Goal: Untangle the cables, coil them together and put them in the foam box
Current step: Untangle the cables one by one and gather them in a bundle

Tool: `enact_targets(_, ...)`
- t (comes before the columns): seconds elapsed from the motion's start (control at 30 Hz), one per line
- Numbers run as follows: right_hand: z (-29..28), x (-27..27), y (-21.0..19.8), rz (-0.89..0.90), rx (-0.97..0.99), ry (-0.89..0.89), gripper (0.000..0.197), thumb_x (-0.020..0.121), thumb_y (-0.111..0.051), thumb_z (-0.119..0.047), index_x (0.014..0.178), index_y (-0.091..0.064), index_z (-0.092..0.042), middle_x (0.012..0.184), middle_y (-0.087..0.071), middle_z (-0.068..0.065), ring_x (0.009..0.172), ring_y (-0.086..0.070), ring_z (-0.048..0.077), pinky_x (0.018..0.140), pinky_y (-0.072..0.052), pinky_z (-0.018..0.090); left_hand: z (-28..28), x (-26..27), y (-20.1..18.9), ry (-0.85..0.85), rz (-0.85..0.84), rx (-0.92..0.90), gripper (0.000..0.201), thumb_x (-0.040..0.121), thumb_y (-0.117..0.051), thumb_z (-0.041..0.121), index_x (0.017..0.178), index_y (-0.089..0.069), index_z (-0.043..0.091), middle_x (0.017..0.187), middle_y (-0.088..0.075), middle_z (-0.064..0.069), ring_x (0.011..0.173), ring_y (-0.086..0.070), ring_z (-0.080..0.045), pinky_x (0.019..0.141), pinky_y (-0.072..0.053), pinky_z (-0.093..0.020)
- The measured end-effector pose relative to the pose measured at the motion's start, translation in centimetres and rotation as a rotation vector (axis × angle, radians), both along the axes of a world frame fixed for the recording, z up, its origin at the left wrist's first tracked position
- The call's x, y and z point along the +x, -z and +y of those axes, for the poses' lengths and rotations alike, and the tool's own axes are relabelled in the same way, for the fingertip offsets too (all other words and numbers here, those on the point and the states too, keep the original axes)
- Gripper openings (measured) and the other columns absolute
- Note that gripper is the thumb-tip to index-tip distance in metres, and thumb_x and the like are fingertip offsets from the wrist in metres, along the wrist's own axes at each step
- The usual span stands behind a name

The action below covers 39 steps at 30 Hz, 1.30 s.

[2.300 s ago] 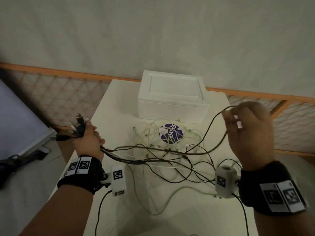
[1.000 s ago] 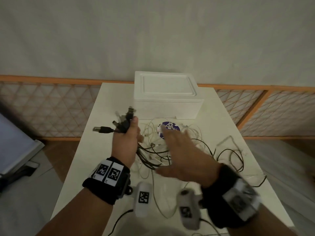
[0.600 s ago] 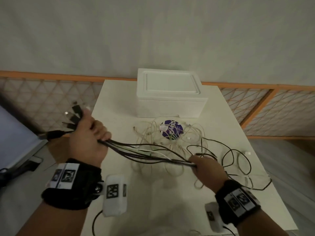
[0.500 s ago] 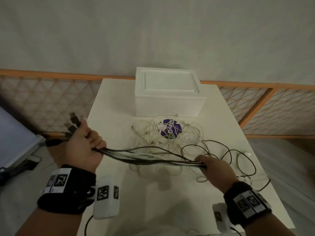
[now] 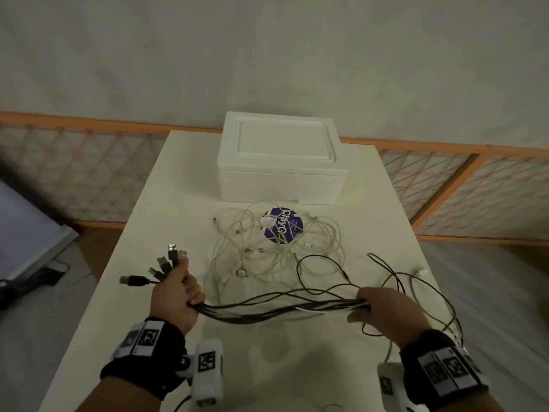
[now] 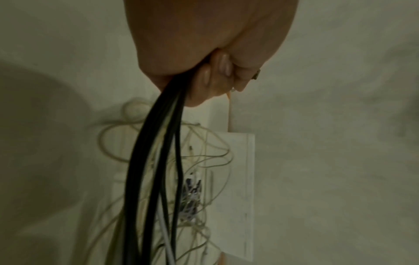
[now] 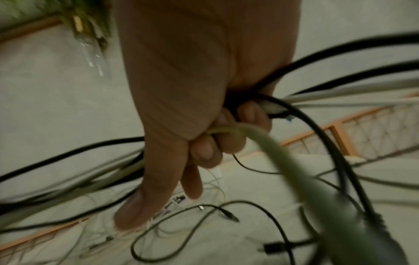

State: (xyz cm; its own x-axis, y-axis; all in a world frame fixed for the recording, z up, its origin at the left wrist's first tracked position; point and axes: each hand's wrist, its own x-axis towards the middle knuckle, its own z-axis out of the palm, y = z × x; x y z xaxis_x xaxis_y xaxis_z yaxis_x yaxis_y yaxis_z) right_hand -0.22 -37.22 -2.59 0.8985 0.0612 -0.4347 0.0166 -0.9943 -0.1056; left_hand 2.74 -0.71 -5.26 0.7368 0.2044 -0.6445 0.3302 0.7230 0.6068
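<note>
Where fingers (image 7: 205, 152) close, cables (image 5: 276, 310) vanish (blurred).

A purple round disc (image 5: 282, 225) lies among the white cables (image 5: 276, 248), near the foam box (image 5: 280, 162). It bears pale lettering (roughly "Clayc"); smaller print beside it is illegible.

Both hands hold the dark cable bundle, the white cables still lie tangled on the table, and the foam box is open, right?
Not quite: the foam box has its lid on, as the head view shows. Both the left hand and right hand do hold the dark bundle; white cables lie tangled.
</note>
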Motion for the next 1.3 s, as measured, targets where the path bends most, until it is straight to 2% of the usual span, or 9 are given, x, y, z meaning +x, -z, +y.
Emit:
enact_targets(0.13, -1.7, 0.5, 1.4, 0.329, 0.202, 0.049, 0.062, 0.058, -0.073, -0.070, 0.109, -0.056, -0.038, 0.098, -0.055, -0.015, 0.092, -0.054, 0.005, 0.081, -0.044, 0.021, -2.0, -1.6, 1.9, -0.016, 0.075, 0.067, 0.041, 0.097, -0.056, 0.028, 0.062, -0.035, 0.020, 0.038, -0.027, 0.008, 0.029, -0.021, -0.006, 0.032, -0.017, -0.014)
enact_targets(0.2, -1.6, 1.4, 1.5, 0.269, 0.339, 0.109, 0.080, 0.054, -0.061, -0.082, 0.120, -0.054, -0.036, 0.106, -0.050, -0.015, 0.095, -0.053, 0.003, 0.083, -0.042, 0.018, -2.5, -1.9, 2.4, -0.025, 0.088, 0.086, 0.039, 0.096, -0.057, 0.027, 0.063, -0.039, 0.020, 0.039, -0.028, 0.008, 0.029, -0.021, -0.005, 0.032, -0.017, -0.013)
enact_targets(0.33, 0.6, 3.7, 3.0, -0.066, 0.281, 0.043, 0.040, 0.086, -0.057, -0.053, 0.114, -0.057, -0.025, 0.105, -0.048, -0.007, 0.097, -0.055, 0.011, 0.083, -0.042, 0.023, -3.4, -2.3, 2.8, -0.036, 0.070, 0.126, 0.035, 0.096, -0.057, 0.023, 0.064, -0.044, 0.020, 0.039, -0.029, 0.007, 0.030, -0.021, -0.005, 0.033, -0.017, -0.013)
enact_targets(0.57, 6.3, 4.2, 7.2, 0.101, -0.018, -0.163, 0.028, 0.097, -0.039, -0.030, 0.114, -0.052, -0.011, 0.122, -0.055, 0.007, 0.110, -0.055, 0.026, 0.086, -0.042, 0.033, -3.9, -2.9, 2.1, -0.064, 0.051, 0.128, 0.046, 0.096, -0.057, 0.022, 0.050, -0.049, 0.023, 0.040, -0.026, 0.007, 0.031, -0.019, -0.006, 0.033, -0.016, -0.014)
enact_targets(0.7, 6.1, 5.5, 6.4, 0.010, 0.013, -0.091, 0.018, 0.099, -0.034, -0.022, 0.105, -0.049, -0.013, 0.112, -0.062, 0.011, 0.102, -0.061, 0.030, 0.080, -0.045, 0.035, -4.0, -3.2, 1.9, -0.016, 0.065, 0.144, 0.040, 0.095, -0.059, 0.023, 0.060, -0.041, 0.021, 0.042, -0.025, 0.007, 0.032, -0.019, -0.006, 0.034, -0.017, -0.016)
enact_targets(0.87, 6.3, 8.1, 0.3, -0.373, 0.404, 0.066, 0.020, 0.100, -0.037, -0.030, 0.096, -0.047, -0.013, 0.081, -0.062, 0.003, 0.075, -0.058, 0.029, 0.062, -0.040, 0.033, -5.4, -3.2, 1.0, 0.098, 0.018, 0.179, 0.030, 0.095, -0.059, 0.024, 0.067, -0.047, 0.019, 0.045, -0.029, 0.005, 0.033, -0.020, -0.006, 0.034, -0.018, -0.015)
enact_targets(1.03, 10.3, 6.5, -3.8, -0.386, 0.490, -0.206, 0.021, 0.098, -0.043, -0.029, 0.093, -0.054, -0.012, 0.082, -0.061, 0.007, 0.074, -0.055, 0.026, 0.066, -0.043, 0.037, -8.0, -2.5, -0.9, 0.263, -0.033, 0.211, 0.026, 0.095, -0.058, 0.028, 0.078, -0.061, 0.008, 0.079, -0.072, -0.011, 0.034, -0.022, -0.006, 0.035, -0.022, -0.016)
enact_targets(1.13, 12.7, 4.5, -2.7, -0.228, 0.361, -0.455, 0.025, 0.098, -0.042, -0.031, 0.106, -0.056, -0.012, 0.097, -0.064, 0.010, 0.089, -0.059, 0.027, 0.075, -0.046, 0.039, -9.2, -1.5, -2.0, 0.334, -0.044, 0.162, 0.020, 0.095, -0.058, 0.027, 0.092, -0.066, 0.009, 0.082, -0.073, -0.004, 0.035, -0.023, -0.006, 0.037, -0.023, -0.017)
enact_targets(1.3, 11.3, 4.1, -2.1, -0.195, 0.452, -0.500, 0.034, 0.098, -0.047, -0.031, 0.130, -0.056, -0.024, 0.120, -0.064, 0.007, 0.110, -0.057, 0.024, 0.093, -0.045, 0.037, -9.5, -0.4, -2.1, 0.209, 0.003, 0.021, 0.011, 0.095, -0.056, 0.013, 0.097, -0.067, 0.012, 0.067, -0.061, 0.000, 0.034, -0.025, -0.005, 0.034, -0.025, -0.016)
